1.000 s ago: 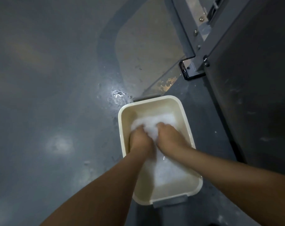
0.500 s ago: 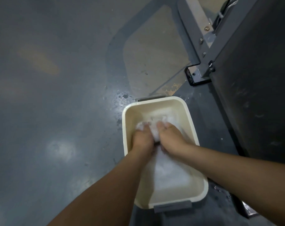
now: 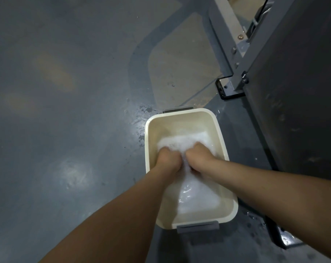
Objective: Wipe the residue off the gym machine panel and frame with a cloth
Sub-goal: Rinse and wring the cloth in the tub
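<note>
Little shifts over the last second. Our left hand (image 3: pixel 168 158) stays in the cream basin (image 3: pixel 147 141), knuckles up, fingers curled down into the white cloth (image 3: pixel 177 143), which now lies a touch wider ahead of the knuckles in the cloudy water. Our right hand (image 3: pixel 198 158) presses close beside it and grips the same wad, its fingertips hidden. We judge we are still rinsing, not wiping. Both forearms reach forward and down. The frame (image 3: pixel 227 40) and dark machine panel (image 3: pixel 297 101) stand apart on the right.
</note>
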A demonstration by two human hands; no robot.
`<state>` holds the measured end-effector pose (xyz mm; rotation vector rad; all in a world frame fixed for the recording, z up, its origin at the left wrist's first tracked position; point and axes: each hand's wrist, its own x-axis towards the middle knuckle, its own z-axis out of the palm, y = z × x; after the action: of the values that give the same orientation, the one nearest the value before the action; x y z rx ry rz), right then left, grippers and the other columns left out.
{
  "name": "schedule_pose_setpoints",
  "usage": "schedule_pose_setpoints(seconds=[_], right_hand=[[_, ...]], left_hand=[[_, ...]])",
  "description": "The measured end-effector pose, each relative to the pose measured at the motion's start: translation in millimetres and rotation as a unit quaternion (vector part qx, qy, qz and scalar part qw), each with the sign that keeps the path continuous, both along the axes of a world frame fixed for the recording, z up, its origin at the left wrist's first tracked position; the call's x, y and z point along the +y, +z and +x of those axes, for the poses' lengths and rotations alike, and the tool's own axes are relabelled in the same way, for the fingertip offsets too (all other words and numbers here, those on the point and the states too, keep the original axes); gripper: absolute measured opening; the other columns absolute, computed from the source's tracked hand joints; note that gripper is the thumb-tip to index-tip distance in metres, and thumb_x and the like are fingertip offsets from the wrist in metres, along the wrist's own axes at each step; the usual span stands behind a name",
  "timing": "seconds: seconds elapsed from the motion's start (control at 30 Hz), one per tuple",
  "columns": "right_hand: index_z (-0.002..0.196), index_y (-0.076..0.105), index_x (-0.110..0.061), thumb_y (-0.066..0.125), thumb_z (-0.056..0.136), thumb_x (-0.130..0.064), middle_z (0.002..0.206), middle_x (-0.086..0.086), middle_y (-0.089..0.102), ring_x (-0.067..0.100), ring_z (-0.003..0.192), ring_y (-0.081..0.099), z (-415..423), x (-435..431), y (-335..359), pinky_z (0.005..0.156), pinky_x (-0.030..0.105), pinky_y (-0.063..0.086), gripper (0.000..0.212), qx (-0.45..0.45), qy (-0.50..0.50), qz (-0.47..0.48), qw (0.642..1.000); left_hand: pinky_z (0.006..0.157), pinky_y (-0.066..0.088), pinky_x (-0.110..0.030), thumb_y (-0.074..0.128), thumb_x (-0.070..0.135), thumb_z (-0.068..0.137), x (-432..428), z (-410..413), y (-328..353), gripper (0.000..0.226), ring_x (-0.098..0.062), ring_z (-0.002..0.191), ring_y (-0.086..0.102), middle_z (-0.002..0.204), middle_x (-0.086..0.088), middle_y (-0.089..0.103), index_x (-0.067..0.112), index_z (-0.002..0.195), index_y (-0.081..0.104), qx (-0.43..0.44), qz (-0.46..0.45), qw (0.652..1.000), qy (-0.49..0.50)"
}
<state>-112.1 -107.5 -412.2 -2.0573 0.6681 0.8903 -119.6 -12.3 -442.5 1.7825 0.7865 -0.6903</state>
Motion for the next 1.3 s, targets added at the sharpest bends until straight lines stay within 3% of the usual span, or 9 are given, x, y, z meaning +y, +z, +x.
schedule_pose_setpoints(seconds=[0.27, 0.37, 0.47, 0.67, 0.83, 1.03, 1.17, 1.23, 1.3], right_hand=[[0.119, 0.068, -0.004, 0.031, 0.110, -0.041, 0.119, 0.018, 0.067, 0.036, 0.118, 0.060, 3.8, -4.2, -4.2, 0.086, 0.032, 0.041, 0.053, -0.047, -0.056, -0.057, 0.996], [0.127, 0.058, 0.000, 0.036, 0.109, -0.024, 0.123, 0.021, 0.066, 0.035, 0.114, 0.063, 3.7, 1.2, -2.6, 0.089, 0.034, 0.047, 0.037, -0.056, -0.075, -0.035, 0.995], [0.109, 0.060, -0.004, 0.053, 0.097, -0.030, 0.079, 0.015, 0.069, 0.030, 0.063, 0.068, 1.4, 5.3, -7.3, 0.061, 0.038, 0.057, 0.029, -0.058, -0.051, 0.024, 0.997], [0.115, 0.060, -0.006, 0.039, 0.108, -0.022, 0.118, 0.021, 0.067, 0.038, 0.111, 0.064, 7.7, 0.9, -6.6, 0.086, 0.032, 0.045, 0.028, -0.077, -0.024, -0.023, 0.996], [0.096, 0.060, -0.010, 0.023, 0.111, -0.038, 0.089, 0.014, 0.060, 0.028, 0.081, 0.055, 12.3, 4.5, -7.7, 0.078, 0.032, 0.045, 0.049, -0.097, -0.022, -0.008, 0.995], [0.105, 0.069, -0.007, 0.028, 0.107, -0.041, 0.098, 0.015, 0.070, 0.031, 0.089, 0.064, 10.7, -1.2, -1.0, 0.066, 0.028, 0.038, 0.054, -0.074, -0.062, -0.032, 0.995], [0.067, 0.066, -0.011, 0.051, 0.092, -0.033, 0.063, 0.007, 0.070, 0.017, 0.059, 0.065, 14.7, 2.5, -3.2, 0.070, 0.034, 0.047, 0.036, -0.049, -0.064, 0.046, 0.996], [0.098, 0.063, -0.012, 0.059, 0.088, -0.016, 0.092, 0.010, 0.074, 0.022, 0.081, 0.067, 14.4, 5.4, -9.9, 0.079, 0.033, 0.050, 0.011, -0.048, -0.060, 0.041, 0.996], [0.132, 0.049, -0.011, 0.056, 0.092, -0.008, 0.117, 0.011, 0.065, 0.031, 0.105, 0.062, 12.9, 3.9, -10.2, 0.084, 0.030, 0.045, 0.040, -0.063, -0.043, -0.019, 0.997]], left_hand=[[0.075, 0.055, -0.034, 0.037, 0.062, 0.100, 2.8, 2.4, 0.4, 0.064, -0.031, 0.078, 0.069, 0.076, -0.011, 0.071, 0.011, 0.080, 0.071, 0.038, -0.026, 0.996, 0.080], [0.064, 0.057, -0.028, 0.052, 0.038, 0.090, 0.8, 4.0, -4.7, 0.039, -0.029, 0.069, 0.072, 0.071, -0.012, 0.073, 0.008, 0.077, 0.074, 0.023, -0.114, 0.982, 0.150], [0.039, 0.045, -0.021, 0.052, 0.008, 0.090, -2.6, 2.1, 4.2, 0.014, -0.021, 0.041, 0.061, 0.066, -0.020, 0.061, 0.001, 0.093, 0.064, 0.005, -0.148, 0.979, 0.140], [0.047, 0.045, -0.024, 0.044, 0.005, 0.097, 5.7, 7.6, -2.9, 0.026, -0.024, 0.051, 0.056, 0.071, -0.019, 0.062, 0.000, 0.099, 0.069, -0.021, -0.040, 0.996, 0.076], [0.049, 0.046, -0.026, 0.029, 0.049, 0.108, 2.9, 15.2, -2.8, 0.063, -0.028, 0.052, 0.060, 0.066, -0.016, 0.065, 0.005, 0.095, 0.071, 0.017, -0.007, 0.997, 0.078], [0.045, 0.043, -0.020, 0.041, 0.037, 0.101, 2.1, 11.4, 25.0, 0.055, -0.020, 0.042, 0.057, 0.053, -0.007, 0.061, 0.014, 0.058, 0.067, 0.047, -0.198, 0.969, 0.140], [0.041, 0.042, -0.020, 0.041, 0.011, 0.099, 0.1, 8.9, 18.8, 0.031, -0.020, 0.043, 0.054, 0.053, -0.010, 0.055, 0.005, 0.075, 0.059, 0.028, -0.164, 0.981, 0.101], [0.038, 0.040, -0.018, 0.043, 0.007, 0.100, 3.0, 9.9, 9.3, 0.027, -0.018, 0.044, 0.052, 0.059, -0.008, 0.055, 0.010, 0.077, 0.056, 0.028, -0.093, 0.989, 0.111], [0.041, 0.037, -0.018, 0.044, 0.018, 0.101, 3.4, 8.6, 7.4, 0.027, -0.019, 0.041, 0.049, 0.057, -0.009, 0.054, 0.011, 0.079, 0.058, 0.052, -0.072, 0.989, 0.121]])
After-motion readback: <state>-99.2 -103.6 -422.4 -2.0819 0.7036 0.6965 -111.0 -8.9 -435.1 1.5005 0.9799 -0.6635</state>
